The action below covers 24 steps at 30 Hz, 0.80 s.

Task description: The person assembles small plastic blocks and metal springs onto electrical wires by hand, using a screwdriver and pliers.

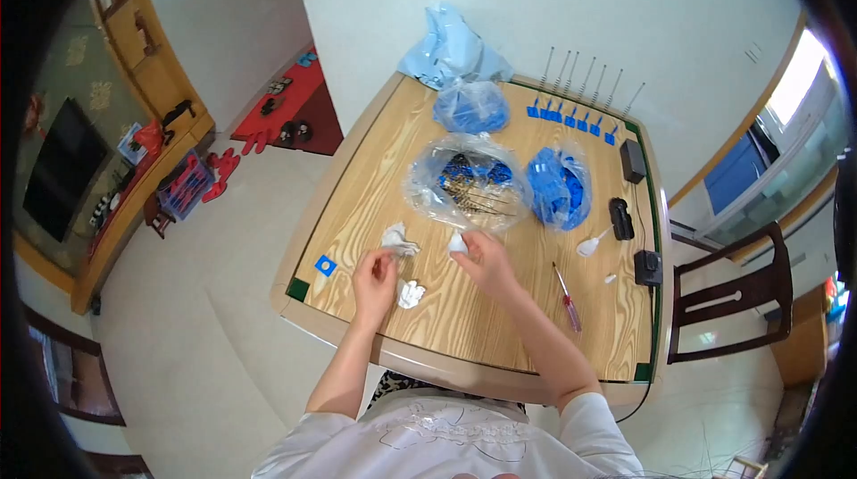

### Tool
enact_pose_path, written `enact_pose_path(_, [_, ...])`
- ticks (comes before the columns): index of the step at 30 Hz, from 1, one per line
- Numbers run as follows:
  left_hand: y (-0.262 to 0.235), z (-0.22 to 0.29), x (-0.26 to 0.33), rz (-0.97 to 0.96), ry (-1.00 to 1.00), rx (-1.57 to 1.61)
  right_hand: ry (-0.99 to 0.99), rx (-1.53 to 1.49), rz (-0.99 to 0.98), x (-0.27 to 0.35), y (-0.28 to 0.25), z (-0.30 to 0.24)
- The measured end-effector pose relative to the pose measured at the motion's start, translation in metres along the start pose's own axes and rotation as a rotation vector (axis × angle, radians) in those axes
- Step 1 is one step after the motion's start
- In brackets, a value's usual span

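Observation:
My left hand (pixel 375 278) pinches a crumpled white piece (pixel 397 240) just above the wooden table (pixel 464 327). In the fingers of my right hand (pixel 486 260) is another small white wad (pixel 458 242), held at the edge of a clear plastic bag (pixel 469 180) of blue and metal parts. A third white wad (pixel 411 293) lies on the table between my hands, close to my left hand.
Two bags of blue parts (pixel 558 186) (pixel 470 106) and a pale blue bag (pixel 451 46) lie at the back, beside a row of blue-tagged metal rods (pixel 576 99). A red-handled screwdriver (pixel 567 299), black devices (pixel 621 218) and a white spoon (pixel 591 243) sit at right. A chair (pixel 732 300) stands right.

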<state>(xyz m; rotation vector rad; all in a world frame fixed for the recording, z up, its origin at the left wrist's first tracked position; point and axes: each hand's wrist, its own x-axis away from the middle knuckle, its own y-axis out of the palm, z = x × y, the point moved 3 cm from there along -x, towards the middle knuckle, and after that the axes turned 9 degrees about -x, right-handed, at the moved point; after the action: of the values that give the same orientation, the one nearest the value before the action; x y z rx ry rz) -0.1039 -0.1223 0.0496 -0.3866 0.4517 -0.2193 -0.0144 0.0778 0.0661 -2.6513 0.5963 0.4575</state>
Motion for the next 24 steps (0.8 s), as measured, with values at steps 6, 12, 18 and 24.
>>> enact_pose_path(6, [0.005,0.003,0.051,0.079,0.125,-0.093,0.349,-0.104,0.382,0.064,-0.064,0.027])
enact_pose_path(12, [0.011,-0.015,0.062,0.063,0.017,-0.040,0.394,0.237,0.639,0.112,-0.170,0.049])
enact_pose_path(18, [0.015,-0.018,0.063,0.064,0.005,-0.025,0.393,0.320,0.659,0.110,-0.181,0.057])
enact_pose_path(24, [0.016,-0.026,0.067,0.001,-0.026,-0.055,0.383,0.285,0.666,0.101,-0.184,0.051])
